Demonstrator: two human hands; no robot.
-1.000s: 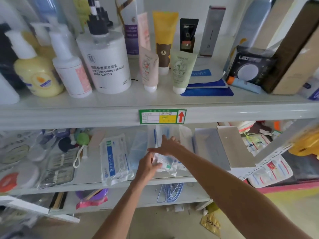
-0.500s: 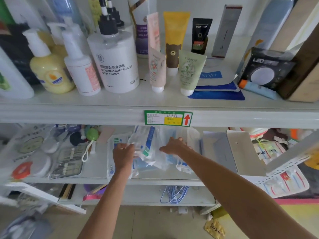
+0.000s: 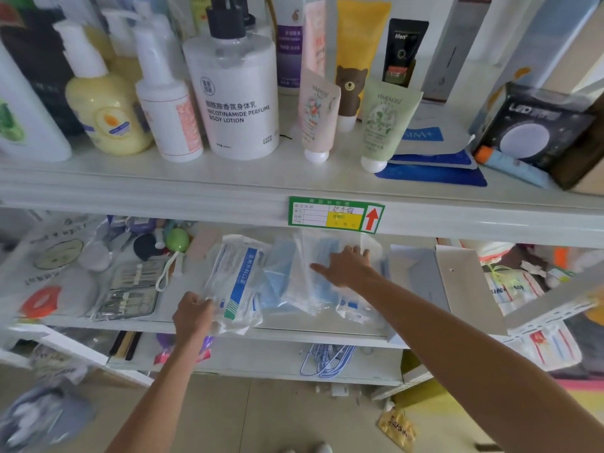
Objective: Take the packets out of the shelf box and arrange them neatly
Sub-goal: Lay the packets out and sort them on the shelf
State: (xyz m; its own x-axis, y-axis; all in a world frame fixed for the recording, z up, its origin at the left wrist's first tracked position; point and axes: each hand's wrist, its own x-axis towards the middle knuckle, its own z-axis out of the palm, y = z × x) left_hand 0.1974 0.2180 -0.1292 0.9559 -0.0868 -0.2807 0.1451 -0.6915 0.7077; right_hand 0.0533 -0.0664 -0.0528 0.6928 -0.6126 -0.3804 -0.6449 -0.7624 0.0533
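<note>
Several clear packets of blue face masks lie on the middle shelf (image 3: 294, 333). My left hand (image 3: 192, 317) grips the near corner of a white packet with a blue stripe (image 3: 237, 282), which lies at the left of the group. My right hand (image 3: 346, 266) rests flat, fingers spread, on the overlapping pile of mask packets (image 3: 304, 289) to its right. A light cardboard box (image 3: 425, 279) with an open flap stands just right of the pile; its inside is hidden.
Lotion bottles (image 3: 235, 93) and tubes (image 3: 382, 122) crowd the upper shelf, whose lip carries a green price tag (image 3: 335, 214). A manicure kit (image 3: 130, 292), sponges and puffs fill the middle shelf's left. Hangers (image 3: 323, 359) lie on the bottom shelf. A yellow packet (image 3: 395, 426) lies on the floor.
My left hand carried the blue-striped packet from the pile to the left and laid it flat near the shelf's front. My right hand shifted from the pile's near edge to press on its top.
</note>
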